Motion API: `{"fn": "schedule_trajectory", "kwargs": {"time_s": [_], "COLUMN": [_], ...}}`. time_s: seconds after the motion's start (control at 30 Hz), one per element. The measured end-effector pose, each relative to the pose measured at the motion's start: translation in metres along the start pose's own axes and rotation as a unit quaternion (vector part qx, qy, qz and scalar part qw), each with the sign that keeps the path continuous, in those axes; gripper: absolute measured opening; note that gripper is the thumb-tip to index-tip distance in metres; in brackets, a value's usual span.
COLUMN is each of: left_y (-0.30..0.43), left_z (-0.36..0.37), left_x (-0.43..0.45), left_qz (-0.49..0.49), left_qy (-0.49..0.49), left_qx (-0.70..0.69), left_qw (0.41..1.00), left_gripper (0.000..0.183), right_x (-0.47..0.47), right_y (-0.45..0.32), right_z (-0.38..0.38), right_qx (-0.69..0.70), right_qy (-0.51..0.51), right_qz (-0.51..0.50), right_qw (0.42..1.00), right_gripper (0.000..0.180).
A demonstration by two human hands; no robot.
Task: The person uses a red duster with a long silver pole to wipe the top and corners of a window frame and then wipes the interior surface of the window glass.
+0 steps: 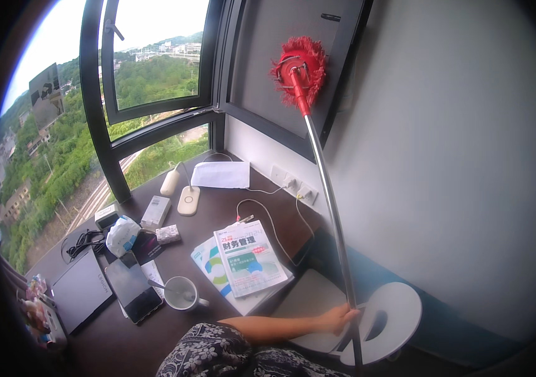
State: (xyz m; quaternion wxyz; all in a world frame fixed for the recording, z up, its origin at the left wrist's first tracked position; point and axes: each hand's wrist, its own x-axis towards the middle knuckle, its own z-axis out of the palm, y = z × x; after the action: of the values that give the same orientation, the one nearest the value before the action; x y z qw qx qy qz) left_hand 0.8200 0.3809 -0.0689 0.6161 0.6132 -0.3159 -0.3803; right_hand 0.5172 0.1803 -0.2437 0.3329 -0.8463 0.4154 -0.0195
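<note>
My left hand [341, 318] is closed around the metal pole of a mop [325, 168], with the forearm reaching across from the left. The pole runs up from the bottom edge to a red mop head [300, 70] with a shaggy fringe. That head is raised over a grey screen panel [261, 61] in a dark frame; its fringe seems to be against the panel, but I cannot tell for sure. My right hand is out of view. Beneath my left hand stands a chair with a pale seat [310, 301] and a white rounded backrest [397, 315].
On the dark brown desk [155, 348] are a white mug [181, 293] with a spoon, books [251, 259], a tablet [133, 287], a closed laptop [82, 290], a tissue pack [123, 235] and a lamp base [189, 200]. Cables run to wall sockets [294, 184]. An inward-opened window [155, 61] stands behind.
</note>
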Motion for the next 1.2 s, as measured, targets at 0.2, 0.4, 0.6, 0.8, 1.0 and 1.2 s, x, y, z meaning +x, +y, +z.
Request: {"fn": "schedule_trajectory", "kwargs": {"time_s": [0.2, 0.4, 0.6, 0.8, 1.0, 1.2], "left_y": [-0.047, -0.047, -0.035, -0.056, -0.061, -0.022], "left_z": [-0.015, -0.159, -0.124, 0.013, -0.059, -0.153], "left_x": [-0.023, 0.013, 0.004, -0.026, -0.025, -0.006], "left_qz": [-0.029, 0.026, 0.010, -0.082, -0.062, 0.059], "left_qy": [-0.012, 0.166, 0.107, -0.287, -0.102, 0.190], "left_qx": [-0.033, -0.057, -0.099, -0.109, -0.125, -0.153], "left_qw": [0.999, 0.984, 0.989, 0.948, 0.985, 0.968], "left_gripper": [0.040, 0.053, 0.050, 0.055, 0.048, 0.030], "right_x": [-0.013, -0.006, -0.036, -0.041, -0.023, -0.025], "right_y": [-0.062, -0.100, -0.076, -0.061, -0.092, -0.105], "right_z": [0.010, 0.021, -0.019, -0.026, 0.004, -0.016], "right_qx": [-0.092, -0.173, -0.162, -0.145, -0.141, -0.123], "right_qy": [0.005, 0.003, 0.069, 0.044, -0.015, -0.082], "right_qz": [0.004, -0.004, -0.022, 0.021, 0.009, 0.051], "right_qw": [0.996, 0.985, 0.984, 0.988, 0.990, 0.988], "right_gripper": [0.024, 0.024, 0.024, 0.026, 0.028, 0.031]}}
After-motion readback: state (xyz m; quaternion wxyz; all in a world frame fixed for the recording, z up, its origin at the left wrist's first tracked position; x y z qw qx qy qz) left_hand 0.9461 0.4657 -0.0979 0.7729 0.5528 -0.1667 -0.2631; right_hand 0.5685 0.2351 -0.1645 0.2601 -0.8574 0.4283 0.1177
